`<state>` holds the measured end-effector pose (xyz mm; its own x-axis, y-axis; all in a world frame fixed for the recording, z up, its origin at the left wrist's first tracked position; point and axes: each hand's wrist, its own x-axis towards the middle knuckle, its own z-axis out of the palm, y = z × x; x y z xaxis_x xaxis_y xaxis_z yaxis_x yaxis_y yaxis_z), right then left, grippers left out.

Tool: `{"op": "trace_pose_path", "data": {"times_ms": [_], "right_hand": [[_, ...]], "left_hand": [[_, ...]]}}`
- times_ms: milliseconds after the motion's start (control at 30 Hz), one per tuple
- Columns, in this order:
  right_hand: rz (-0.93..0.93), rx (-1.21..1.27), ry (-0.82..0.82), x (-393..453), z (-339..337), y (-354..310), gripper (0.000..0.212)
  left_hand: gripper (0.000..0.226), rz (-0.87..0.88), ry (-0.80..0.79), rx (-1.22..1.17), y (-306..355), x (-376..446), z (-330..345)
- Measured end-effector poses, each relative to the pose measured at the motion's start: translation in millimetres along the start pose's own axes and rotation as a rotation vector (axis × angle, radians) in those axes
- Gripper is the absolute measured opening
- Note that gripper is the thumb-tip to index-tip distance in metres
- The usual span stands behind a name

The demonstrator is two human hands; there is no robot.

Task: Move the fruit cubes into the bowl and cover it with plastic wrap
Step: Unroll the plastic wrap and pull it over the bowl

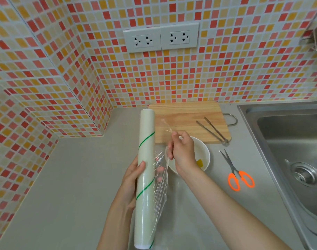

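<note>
A long white roll of plastic wrap with green spiral lines stands nearly upright in my left hand, which grips its lower middle. My right hand pinches the loose edge of the clear film and holds it a short way off the roll. Under my right hand sits a white bowl on the grey counter; a yellow fruit cube shows inside it, and the rest of the bowl's inside is hidden by my hand.
A wooden cutting board lies behind the bowl with metal tongs on its right part. Orange-handled scissors lie right of the bowl. A steel sink fills the right side. Tiled walls stand behind and to the left.
</note>
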<state>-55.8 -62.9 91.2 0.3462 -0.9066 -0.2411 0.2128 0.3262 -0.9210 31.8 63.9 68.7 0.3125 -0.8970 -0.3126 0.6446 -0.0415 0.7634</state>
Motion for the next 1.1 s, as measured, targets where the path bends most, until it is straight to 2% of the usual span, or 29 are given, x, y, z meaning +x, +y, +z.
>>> {"op": "trace_pose_path", "data": {"times_ms": [133, 333, 467, 600, 667, 767, 933, 1100], "right_hand": [[-0.162, -0.075, 0.137, 1, -1, 1, 0.024], [-0.409, -0.329, 0.223, 7, -16, -4, 0.015], [-0.427, -0.398, 0.238, 9, -27, -11, 0.015], [-0.473, -0.478, 0.265, 11, -41, -23, 0.014], [-0.501, -0.527, 0.275, 13, -51, -28, 0.015], [-0.504, -0.591, 0.289, 16, -66, -29, 0.015], [-0.482, -0.649, 0.362, 25, -85, -34, 0.013], [-0.450, -0.748, 0.390, 40, -97, -39, 0.014]], "left_hand": [[0.047, 0.032, 0.073, 0.042, -3, 4, 1], [0.053, -0.054, 0.052, 0.143, 6, 7, 0], [0.053, -0.059, 0.073, 0.185, 8, 16, 3], [0.043, -0.045, -0.019, 0.293, 6, 22, 7], [0.040, -0.050, -0.012, 0.316, 6, 25, 10], [0.052, -0.041, 0.015, 0.329, 6, 31, 16], [0.068, -0.040, -0.029, 0.284, 6, 39, 27], [0.074, -0.047, -0.071, 0.285, 11, 51, 36]]}}
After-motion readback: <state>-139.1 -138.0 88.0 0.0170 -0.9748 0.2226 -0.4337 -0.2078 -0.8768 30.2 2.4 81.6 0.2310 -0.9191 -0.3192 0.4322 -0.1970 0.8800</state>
